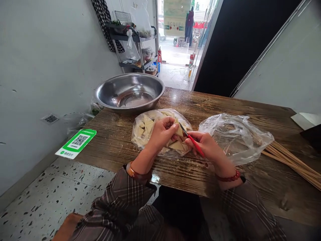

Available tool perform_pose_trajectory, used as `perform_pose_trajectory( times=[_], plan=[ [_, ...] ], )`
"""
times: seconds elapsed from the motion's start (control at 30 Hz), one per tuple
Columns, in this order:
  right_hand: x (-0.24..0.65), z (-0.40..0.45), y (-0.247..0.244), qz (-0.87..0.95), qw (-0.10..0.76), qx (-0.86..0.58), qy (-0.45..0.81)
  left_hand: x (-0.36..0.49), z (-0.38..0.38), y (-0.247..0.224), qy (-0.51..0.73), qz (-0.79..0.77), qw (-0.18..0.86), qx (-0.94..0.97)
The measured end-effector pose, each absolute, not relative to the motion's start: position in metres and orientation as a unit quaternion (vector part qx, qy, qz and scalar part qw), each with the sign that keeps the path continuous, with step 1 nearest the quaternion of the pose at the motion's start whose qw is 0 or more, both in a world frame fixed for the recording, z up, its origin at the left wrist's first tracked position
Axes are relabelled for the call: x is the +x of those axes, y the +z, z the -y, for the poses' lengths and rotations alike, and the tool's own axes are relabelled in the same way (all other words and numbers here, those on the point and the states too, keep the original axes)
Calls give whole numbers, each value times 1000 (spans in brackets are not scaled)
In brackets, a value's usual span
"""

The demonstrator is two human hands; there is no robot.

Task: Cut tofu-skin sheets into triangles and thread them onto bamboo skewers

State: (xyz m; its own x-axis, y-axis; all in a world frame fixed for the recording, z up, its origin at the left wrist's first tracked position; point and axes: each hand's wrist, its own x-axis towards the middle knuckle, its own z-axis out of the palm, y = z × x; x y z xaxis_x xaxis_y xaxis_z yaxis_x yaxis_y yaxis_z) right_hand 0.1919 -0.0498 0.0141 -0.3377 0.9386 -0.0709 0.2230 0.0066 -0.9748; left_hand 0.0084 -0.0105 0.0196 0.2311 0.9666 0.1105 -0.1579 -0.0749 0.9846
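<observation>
My left hand (163,132) is closed, pinching a flat, pale yellow triangular piece (178,130) between thumb and fingers; it looks like tofu or dough, I cannot tell which. My right hand (204,145) grips what look like red-handled scissors (196,144), their dark, narrow blades up against the piece. Beneath both hands lies a clear plastic bag (136,135), spread open and filled with several similar pale triangles (177,146). My fingers partly hide the held piece and the scissors' handles.
A large steel basin (130,104) stands behind the bag on the wooden table (110,147). On the right, a crumpled clear bag (240,137) partly covers thin wooden skewers (291,160). A green QR card (77,144) lies at the left edge. Beyond are a shelf cart (137,38) and a doorway.
</observation>
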Motion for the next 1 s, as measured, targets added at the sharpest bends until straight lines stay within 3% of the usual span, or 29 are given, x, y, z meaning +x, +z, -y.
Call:
perform_pose_trajectory(
  times=[0.2,0.4,0.6,0.7,0.87,1.0],
  plan=[
    [185,48,10,600,329,-451,573,3,5,21,593,-413,455,521],
    [191,49,13,585,323,-473,574,-1,0,15,600,-454,317,578],
    [205,47,18,501,500,-478,520,-4,-3,10,562,-499,171,637],
    [205,46,16,485,544,-481,487,-5,-4,8,493,-515,83,696],
    [195,43,8,559,490,-509,434,-2,-2,10,410,-507,-29,758],
    [191,40,6,637,462,-546,288,1,-4,10,351,-473,-31,808]
  ],
)
